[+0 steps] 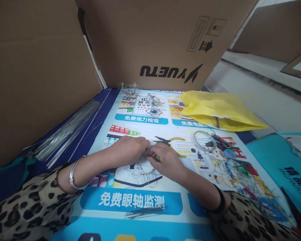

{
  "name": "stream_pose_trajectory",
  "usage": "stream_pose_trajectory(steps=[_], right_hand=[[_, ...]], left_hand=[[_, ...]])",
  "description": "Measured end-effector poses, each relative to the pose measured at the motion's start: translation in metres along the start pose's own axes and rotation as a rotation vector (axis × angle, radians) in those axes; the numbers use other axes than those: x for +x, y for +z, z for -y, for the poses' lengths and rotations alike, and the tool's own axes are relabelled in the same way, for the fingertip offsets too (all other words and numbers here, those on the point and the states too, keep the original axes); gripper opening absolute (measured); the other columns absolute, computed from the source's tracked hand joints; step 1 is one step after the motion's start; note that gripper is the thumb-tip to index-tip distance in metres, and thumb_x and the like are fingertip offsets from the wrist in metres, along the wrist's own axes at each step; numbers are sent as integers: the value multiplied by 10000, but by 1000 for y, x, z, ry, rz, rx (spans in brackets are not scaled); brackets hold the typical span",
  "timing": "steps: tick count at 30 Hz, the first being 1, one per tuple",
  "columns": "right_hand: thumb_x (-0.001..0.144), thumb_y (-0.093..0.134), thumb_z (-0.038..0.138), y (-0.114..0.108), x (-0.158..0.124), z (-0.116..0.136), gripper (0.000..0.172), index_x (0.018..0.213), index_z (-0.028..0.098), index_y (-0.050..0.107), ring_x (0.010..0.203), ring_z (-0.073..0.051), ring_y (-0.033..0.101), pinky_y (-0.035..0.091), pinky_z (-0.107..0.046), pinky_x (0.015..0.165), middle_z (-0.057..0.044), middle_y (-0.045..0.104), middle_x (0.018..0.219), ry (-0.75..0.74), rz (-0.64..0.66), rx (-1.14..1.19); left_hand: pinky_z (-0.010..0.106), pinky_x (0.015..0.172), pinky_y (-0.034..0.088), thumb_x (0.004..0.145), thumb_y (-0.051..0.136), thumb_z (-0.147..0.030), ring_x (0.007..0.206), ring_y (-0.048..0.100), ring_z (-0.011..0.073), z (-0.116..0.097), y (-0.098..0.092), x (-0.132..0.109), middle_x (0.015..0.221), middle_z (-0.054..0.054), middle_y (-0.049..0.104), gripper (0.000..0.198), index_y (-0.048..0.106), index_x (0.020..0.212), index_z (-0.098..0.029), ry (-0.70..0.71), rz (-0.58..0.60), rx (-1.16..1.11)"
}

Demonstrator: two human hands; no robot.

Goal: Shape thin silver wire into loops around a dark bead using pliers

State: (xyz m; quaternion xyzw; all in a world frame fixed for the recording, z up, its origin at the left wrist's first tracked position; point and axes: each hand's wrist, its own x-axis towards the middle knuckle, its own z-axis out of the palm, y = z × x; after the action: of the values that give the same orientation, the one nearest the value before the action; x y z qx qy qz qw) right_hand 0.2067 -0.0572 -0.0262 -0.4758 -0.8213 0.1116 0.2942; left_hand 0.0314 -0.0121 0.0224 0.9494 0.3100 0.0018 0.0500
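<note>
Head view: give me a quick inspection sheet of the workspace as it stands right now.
Surface: printed poster mat with blue banners, lying flat.
Job's things: thin wire loops under the hands; both hands meet over them.
Clutter: pliers with yellow handles, silver rod bundle, yellow bag, tape roll, coloured wire tangle, dark wire pieces.
Grippers: left hand and right hand pinch small wire work between the fingertips.
Cables: nothing seen.
Surroundings: cardboard box walls behind and left; teal bag at right.
</note>
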Motion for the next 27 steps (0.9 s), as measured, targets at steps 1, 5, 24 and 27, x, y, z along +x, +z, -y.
stream_pose_trajectory(steps=[1, 5, 24, 27], right_hand=[[730, 556, 139, -2, 0, -1, 54, 717, 191, 566, 734, -131, 536, 428, -255, 690, 1, 582, 720, -12, 6, 41], [758, 549, 177, -11, -4, -10, 79, 826, 190, 586, 834, -148, 540, 439, -284, 757, -29, 599, 827, -55, -30, 98], [807, 482, 296, -49, -14, -47, 233, 955, 167, 608, 767, -220, 470, 335, -326, 675, -98, 555, 796, 154, 163, -734], [783, 508, 302, -47, -14, -48, 202, 889, 153, 595, 773, -222, 469, 328, -314, 667, -98, 548, 788, 173, 146, -728]], left_hand=[[250, 512, 322, 846, 378, -181, 637, 566, 156, 0, 0, 0, 810, 34, 611, 159, 537, 846, -180, -8, -3, -1], [239, 500, 286, 834, 383, -160, 642, 565, 161, 0, -2, 0, 813, 32, 621, 129, 510, 814, -177, -32, -2, 3], [263, 465, 202, 798, 397, -160, 543, 510, 125, -3, -19, -2, 711, 10, 612, 137, 525, 752, -178, -122, -37, 2], [264, 474, 218, 806, 394, -163, 556, 513, 125, -3, -19, -2, 726, 15, 610, 141, 527, 762, -175, -111, -54, 14]])
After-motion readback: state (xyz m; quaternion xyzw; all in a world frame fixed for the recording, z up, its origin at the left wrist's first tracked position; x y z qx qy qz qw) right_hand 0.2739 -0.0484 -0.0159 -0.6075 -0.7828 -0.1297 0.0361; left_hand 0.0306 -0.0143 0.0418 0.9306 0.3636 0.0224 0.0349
